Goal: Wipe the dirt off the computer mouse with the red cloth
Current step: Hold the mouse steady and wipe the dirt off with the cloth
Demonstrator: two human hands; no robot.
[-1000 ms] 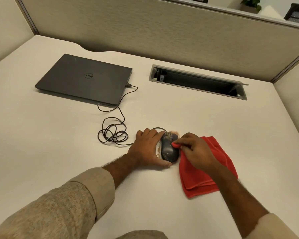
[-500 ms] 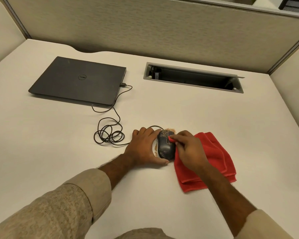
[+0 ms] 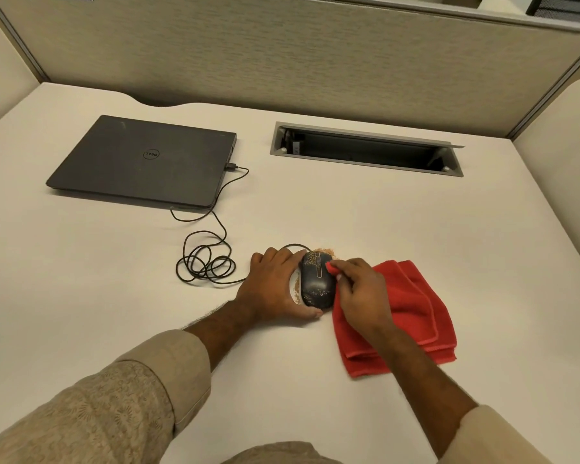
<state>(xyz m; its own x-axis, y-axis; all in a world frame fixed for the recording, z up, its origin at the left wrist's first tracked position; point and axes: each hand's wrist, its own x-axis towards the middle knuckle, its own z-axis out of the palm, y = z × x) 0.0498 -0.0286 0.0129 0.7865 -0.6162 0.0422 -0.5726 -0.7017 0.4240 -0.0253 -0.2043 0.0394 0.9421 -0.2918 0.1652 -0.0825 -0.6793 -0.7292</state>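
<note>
A black wired computer mouse lies on the white desk, speckled with brown dirt on its front and rear. Loose brown crumbs sit on the desk just beyond it. My left hand cups the mouse's left side and holds it in place. My right hand pinches a corner of the red cloth and presses it against the mouse's right front edge. The remainder of the folded cloth lies flat on the desk to the right, under my right wrist.
A closed dark laptop lies at the back left, with the mouse cable coiled between it and the mouse. A grey open cable tray is set into the desk at the back. Partition walls enclose the desk.
Both hands hold the same grip on mouse and cloth. The cloth corner has stayed at the mouse's right front. The head camera has tilted down slightly, shifting everything lower in the picture.
</note>
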